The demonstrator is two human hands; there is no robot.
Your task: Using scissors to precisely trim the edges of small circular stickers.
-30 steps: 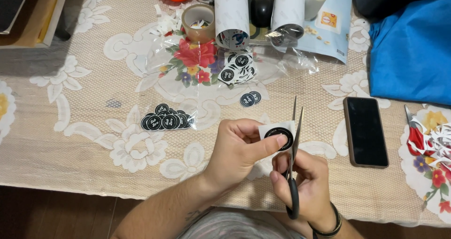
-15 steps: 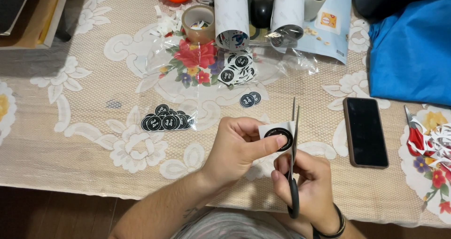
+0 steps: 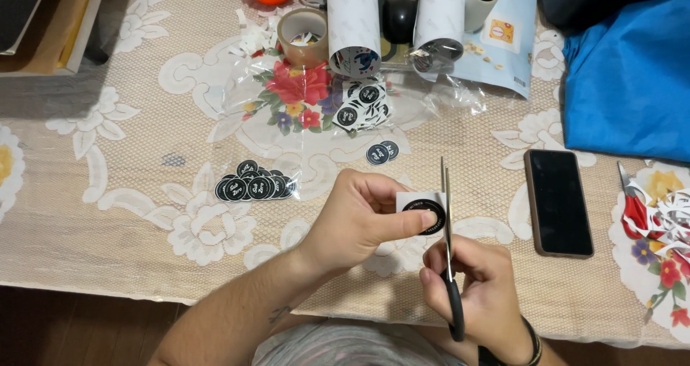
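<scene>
- Head view, left hand [image 3: 363,218]: forearm enters from the lower left edge and angles up toward the centre. The hand is clamped on a small white paper piece bearing a black round sticker [image 3: 422,215], thumb laid across its lower face, fingers curled behind. The piece is held above the table edge, just left of the scissor blades.
- Head view, right hand [image 3: 478,294]: enters from the bottom edge, fist closed around the black handles of a pair of scissors [image 3: 448,251]. A dark band sits on the wrist. The blades point up, away from the person, standing close together; their edge meets the right margin of the paper piece.
- The two hands are near each other, the left thumb tip just beside the blades.
- Surface: a table under a cream lace cloth [image 3: 129,215] with flower patterns.
- A row of cut black round stickers [image 3: 255,188] lies left of the hands; further stickers lie on a clear plastic sheet [image 3: 302,100] farther up.
- A roll of brown tape [image 3: 302,35] and two white paper rolls [image 3: 353,21] stand at the far edge.
- A dark phone [image 3: 558,202] lies face up right of the hands; a blue cloth [image 3: 629,85] lies beyond it.
- White paper trimmings [image 3: 665,218] lie at the right edge.
</scene>
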